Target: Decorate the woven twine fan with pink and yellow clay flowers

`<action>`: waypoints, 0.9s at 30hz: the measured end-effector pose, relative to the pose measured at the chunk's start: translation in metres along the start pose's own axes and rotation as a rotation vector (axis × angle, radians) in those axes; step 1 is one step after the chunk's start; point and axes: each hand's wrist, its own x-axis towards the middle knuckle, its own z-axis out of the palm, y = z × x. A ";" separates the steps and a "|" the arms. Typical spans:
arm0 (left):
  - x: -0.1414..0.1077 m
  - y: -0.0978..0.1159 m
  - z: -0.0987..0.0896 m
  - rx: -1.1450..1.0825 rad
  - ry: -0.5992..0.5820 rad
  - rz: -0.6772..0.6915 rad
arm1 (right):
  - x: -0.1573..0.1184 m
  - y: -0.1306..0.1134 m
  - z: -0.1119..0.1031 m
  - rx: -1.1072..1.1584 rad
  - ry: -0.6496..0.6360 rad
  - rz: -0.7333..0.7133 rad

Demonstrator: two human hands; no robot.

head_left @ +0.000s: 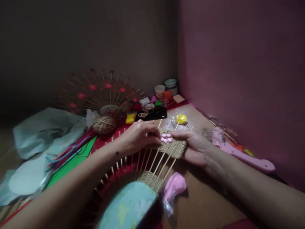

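Note:
A woven fan of straw cord and thin sticks (175, 149) lies across the middle, with a blue patterned base (130, 203). Several small pink ovals (166, 138) form a cluster on its woven band. My right hand (196, 146) grips the band's right end, thumb on top and fingers beneath. Over the band, left of the cluster, is my left hand (145, 135), its fingers bent and closed near the pink pieces; whatever they pinch is hidden. A bag of pink clay (175, 187) rests below the fan.
Behind stands a fan with pink flowers (108, 86). A twine ball (105, 124), black phone (154, 113), paper cup (159, 90), yellow clay (181, 119) and coloured packets lie around. A pink tool (247, 157) is at right, a white plate (28, 175) at left.

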 end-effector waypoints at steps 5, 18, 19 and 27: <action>-0.015 0.001 0.006 0.180 0.176 0.060 | 0.000 -0.001 0.001 -0.010 0.014 -0.018; -0.028 0.012 0.030 0.400 0.172 0.218 | -0.001 0.002 -0.002 -0.027 0.015 -0.090; -0.028 0.013 0.030 0.388 0.180 0.204 | -0.001 0.002 -0.002 -0.021 0.015 -0.091; -0.029 0.022 0.015 0.167 0.197 0.131 | -0.002 0.001 0.000 0.053 -0.012 -0.096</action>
